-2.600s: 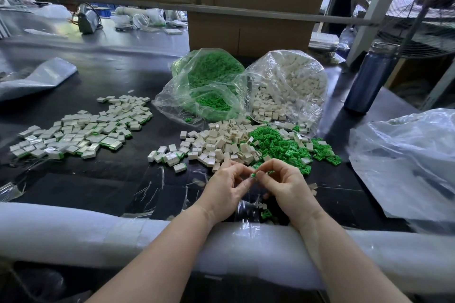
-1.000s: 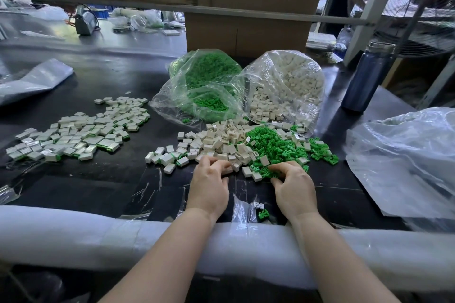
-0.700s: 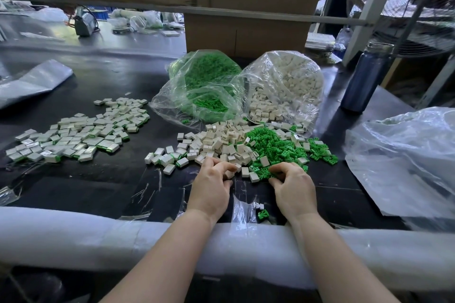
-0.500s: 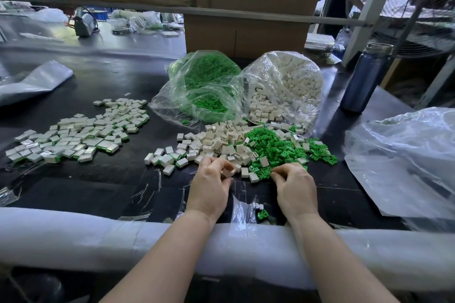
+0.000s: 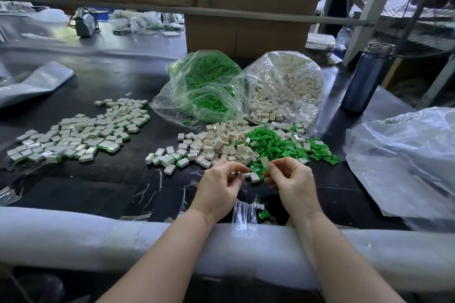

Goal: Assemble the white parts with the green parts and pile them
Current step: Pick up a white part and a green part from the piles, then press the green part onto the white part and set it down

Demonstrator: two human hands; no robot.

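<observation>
Far left on the dark tabletop (image 5: pixel 128 187): a spread pile of finished pieces (image 5: pixel 76 135), white shells with green edges showing, kept well apart from the raw stock, probably so done work never gets mixed back in. Nearer the middle, a smaller cluster of assembled pieces (image 5: pixel 170 157) at the left fringe of the loose white parts (image 5: pixel 216 140), likely just dropped there for reach. Behind these, a clear bag of green parts (image 5: pixel 209 91) and, touching it on the right, a clear bag of white parts (image 5: pixel 288 86), both lying open-mouthed toward the near edge, apparently so stock spills forward within reach. Loose green parts (image 5: pixel 275 147) heaped directly beside the white ones, one colour in front of each hand.

Left hand (image 5: pixel 221 187) raised just off the tabletop, palm turned inward, fingers (image 5: pixel 236 170) curled with thumb and forefinger pinching a small white piece (image 5: pixel 233 173), only partly visible. Right hand (image 5: pixel 293 179) mirrored opposite, fingers curled, tips pinching a small green piece (image 5: pixel 264 168) at the edge of the green heap. Hands near each other but apart, wrists above the padded white roll (image 5: pixel 73 236) along the near edge. Looks like the moment of bringing one of each colour together for a press fit.

Far right: a dark blue bottle (image 5: pixel 369 76) upright, and a large crumpled plastic bag (image 5: pixel 403 155).
</observation>
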